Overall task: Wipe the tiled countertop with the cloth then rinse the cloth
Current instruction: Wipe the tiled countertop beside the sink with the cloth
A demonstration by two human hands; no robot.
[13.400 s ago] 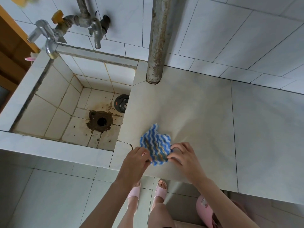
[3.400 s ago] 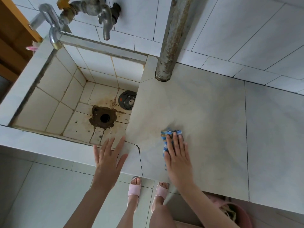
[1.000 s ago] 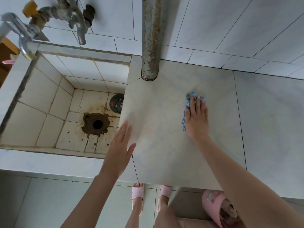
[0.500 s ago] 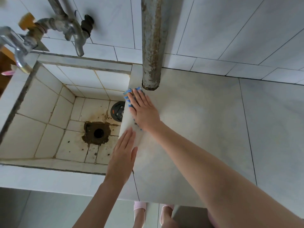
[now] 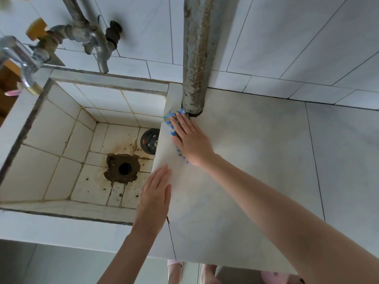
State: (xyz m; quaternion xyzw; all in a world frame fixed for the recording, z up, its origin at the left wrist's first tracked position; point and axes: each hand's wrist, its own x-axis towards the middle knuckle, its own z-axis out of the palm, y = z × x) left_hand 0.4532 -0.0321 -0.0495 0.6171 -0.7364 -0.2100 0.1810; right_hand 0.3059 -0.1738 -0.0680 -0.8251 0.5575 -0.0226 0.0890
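Observation:
My right hand (image 5: pixel 189 138) lies flat on the blue and white striped cloth (image 5: pixel 170 118), pressing it onto the far left corner of the pale tiled countertop (image 5: pixel 256 160), right at the foot of the rusty vertical pipe (image 5: pixel 198 58). Only the cloth's edges show around my fingers and palm. My left hand (image 5: pixel 155 193) rests flat with fingers together on the countertop's left edge beside the sink, holding nothing.
A deep tiled sink (image 5: pixel 67 144) lies to the left, with a rusty drain hole (image 5: pixel 123 168) and a black drain cover (image 5: pixel 150 140). Two metal taps (image 5: pixel 98 46) stick out of the wall above it. A crack (image 5: pixel 171 236) runs through the countertop's front edge.
My right hand has slid the cloth from the countertop's middle to the far left corner against the pipe. My left hand has stayed at the left edge.

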